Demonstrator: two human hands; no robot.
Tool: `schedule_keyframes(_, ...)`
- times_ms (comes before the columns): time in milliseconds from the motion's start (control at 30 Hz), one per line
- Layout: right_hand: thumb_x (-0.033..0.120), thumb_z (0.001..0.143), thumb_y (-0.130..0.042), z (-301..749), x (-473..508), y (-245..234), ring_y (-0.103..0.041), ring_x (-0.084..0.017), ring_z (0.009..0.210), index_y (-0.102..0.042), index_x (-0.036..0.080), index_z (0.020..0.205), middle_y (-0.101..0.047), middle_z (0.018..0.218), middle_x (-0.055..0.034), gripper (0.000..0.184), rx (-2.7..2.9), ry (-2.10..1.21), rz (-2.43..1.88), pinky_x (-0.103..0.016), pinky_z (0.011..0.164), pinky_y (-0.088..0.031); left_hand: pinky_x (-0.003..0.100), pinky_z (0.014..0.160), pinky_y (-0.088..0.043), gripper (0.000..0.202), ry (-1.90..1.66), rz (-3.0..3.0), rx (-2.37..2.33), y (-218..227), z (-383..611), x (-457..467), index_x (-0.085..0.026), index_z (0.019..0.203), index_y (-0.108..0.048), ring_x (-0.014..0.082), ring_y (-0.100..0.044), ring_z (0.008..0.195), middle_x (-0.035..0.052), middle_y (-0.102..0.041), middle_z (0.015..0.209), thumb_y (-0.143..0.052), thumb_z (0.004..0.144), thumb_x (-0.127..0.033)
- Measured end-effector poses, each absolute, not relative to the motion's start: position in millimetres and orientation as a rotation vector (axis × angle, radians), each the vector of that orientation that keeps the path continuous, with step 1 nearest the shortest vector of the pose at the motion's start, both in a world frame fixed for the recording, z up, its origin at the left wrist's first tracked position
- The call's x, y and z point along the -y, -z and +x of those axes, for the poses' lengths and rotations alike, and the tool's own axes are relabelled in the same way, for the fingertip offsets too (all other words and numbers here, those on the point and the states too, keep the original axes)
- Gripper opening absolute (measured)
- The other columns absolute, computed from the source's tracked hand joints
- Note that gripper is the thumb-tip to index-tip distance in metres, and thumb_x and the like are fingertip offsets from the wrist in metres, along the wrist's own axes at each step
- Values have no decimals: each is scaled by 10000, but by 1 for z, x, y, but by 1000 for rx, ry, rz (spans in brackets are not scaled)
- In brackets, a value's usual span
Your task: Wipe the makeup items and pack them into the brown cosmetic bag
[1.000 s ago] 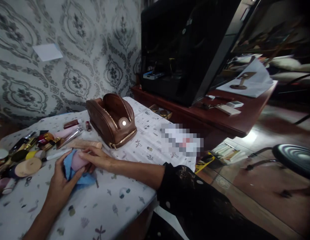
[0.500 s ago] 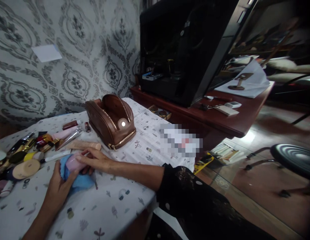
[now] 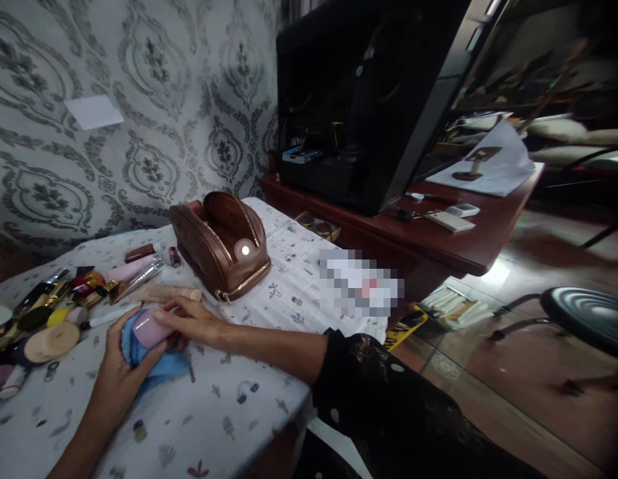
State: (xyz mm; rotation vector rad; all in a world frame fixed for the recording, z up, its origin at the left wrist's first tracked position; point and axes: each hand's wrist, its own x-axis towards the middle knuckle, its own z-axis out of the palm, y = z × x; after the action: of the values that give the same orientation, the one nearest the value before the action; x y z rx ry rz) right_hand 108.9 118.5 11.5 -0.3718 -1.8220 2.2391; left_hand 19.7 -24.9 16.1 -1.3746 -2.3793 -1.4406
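Note:
My left hand is wrapped round a blue cloth, its fingers cupping the far side and the thumb along the near side. A glossy pink rounded container sits in the cloth; its lower part is hidden. From the right, my right hand closes its thumb and fingers on the pink container. Just beyond the hands lie a beige tube and a slim white stick. Behind them a brown cosmetic bag stands unzipped on the patterned cloth.
Makeup items lie in a heap at the left, among them a round beige compact and a clear tube. A dark red wooden desk with a large black screen stands to the right. A round black stool is at far right.
The pink container has turned slightly in the cloth, and my left fingers have come up higher around it. My right hand keeps nearly the same place.

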Motion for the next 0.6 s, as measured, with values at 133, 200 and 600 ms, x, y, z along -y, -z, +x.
schedule_keyframes(133,495,902,-646,110,-119,-12,-548,-86,451,-602,185,1118,-599,687,21,381,1834,-2223,-365,-181,402,-447,556,1090,-432,796,1481,-1315,2457,-19,19,24,-204,1310,-470,353,-554,1218,127,-559,1306,-682,682,-645)
schedule_keyframes(200,496,900,-647,111,-119,-13,-548,-85,457,-597,187,1113,-602,707,19,379,1843,-2208,-343,-184,405,-451,563,1076,-437,793,1482,-1295,2523,-18,17,25,-202,1299,-468,351,-569,1185,125,-572,1281,-669,685,-662)
schedule_keyframes(600,503,911,-628,110,-120,-7,-552,-86,463,-575,193,1164,-594,696,30,404,1877,-2162,-276,-178,408,-465,473,1118,-427,671,1447,-1362,2459,-11,12,27,-240,1354,-467,298,-572,1221,99,-564,1342,-663,783,-531)
